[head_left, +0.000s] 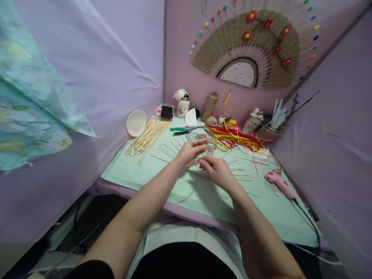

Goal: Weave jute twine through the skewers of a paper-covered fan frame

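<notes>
Now my left hand [192, 152] curves beside my pinching right hand [215, 169], can't tell their grasp, over thin straight sticks [245, 176] inside the pale-green surface's [162, 176] front edge.

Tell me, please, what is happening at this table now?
A person works bare-handed at a pale green table. The left hand and the right hand are close together over thin rods that spread outward around them; the right one looks pinched, but I cannot tell what it holds, if anything. A bundle of pale sticks lies to the left, red and yellow strips lie beyond the hands, and a pink glue gun lies untouched to the right.
</notes>
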`<state>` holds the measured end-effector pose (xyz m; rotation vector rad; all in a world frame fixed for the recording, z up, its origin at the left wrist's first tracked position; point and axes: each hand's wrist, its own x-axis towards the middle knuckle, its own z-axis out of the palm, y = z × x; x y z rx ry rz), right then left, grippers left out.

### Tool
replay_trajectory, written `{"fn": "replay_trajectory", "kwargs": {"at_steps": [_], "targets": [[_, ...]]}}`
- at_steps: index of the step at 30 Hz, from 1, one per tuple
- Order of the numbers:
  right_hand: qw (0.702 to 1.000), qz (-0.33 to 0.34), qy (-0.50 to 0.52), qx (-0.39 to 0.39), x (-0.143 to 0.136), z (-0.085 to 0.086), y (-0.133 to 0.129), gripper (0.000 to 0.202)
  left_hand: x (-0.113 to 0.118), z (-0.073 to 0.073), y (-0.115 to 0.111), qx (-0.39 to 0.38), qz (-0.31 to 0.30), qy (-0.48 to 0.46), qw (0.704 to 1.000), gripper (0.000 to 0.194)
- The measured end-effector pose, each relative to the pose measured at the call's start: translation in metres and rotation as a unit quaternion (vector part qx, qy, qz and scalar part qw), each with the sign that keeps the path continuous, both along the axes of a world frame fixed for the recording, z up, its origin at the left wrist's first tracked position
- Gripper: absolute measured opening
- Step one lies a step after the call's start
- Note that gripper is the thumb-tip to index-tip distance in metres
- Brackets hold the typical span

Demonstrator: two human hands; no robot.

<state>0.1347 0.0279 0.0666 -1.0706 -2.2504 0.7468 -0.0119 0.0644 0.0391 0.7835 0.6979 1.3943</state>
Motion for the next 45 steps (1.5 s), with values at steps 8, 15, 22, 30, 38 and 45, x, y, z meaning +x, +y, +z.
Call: {"fn": "replay_trajectory", "kwargs": {"at_steps": [8, 15, 22, 30, 38, 45], "targets": [[0.974, -0.094, 0.171, -0.115, 0.009, -0.014, 0.038, 0.041, 0.004, -0.006, 0.002, 0.023, 0.000, -0.005, 1.000, 0.035], [0.912, -0.075, 0.325, -0.239, 0.025, 0.005, 0.040, 0.039, 0.006, -0.009, 0.003, 0.067, 0.027, 0.036, 0.997, 0.036], [0.914, -0.022, 0.330, -0.234, 0.022, 0.037, 0.021, 0.028, 0.011, -0.009, 0.000, 0.086, 0.020, 0.138, 0.987, 0.039], [0.932, 0.301, -0.177, -0.100, 0.012, 0.045, -0.061, 0.056, 0.008, -0.002, -0.004, 0.086, -0.007, -0.003, 0.996, 0.040], [0.985, -0.085, 0.147, 0.003, 0.028, 0.032, 0.024, 0.029, 0.005, 0.005, -0.009, 0.084, -0.041, -0.026, 0.995, 0.047], [0.952, -0.002, 0.231, -0.201, 0.014, -0.004, 0.064, 0.035, 0.005, 0.005, -0.009, 0.091, -0.053, 0.038, 0.994, 0.054]]}}
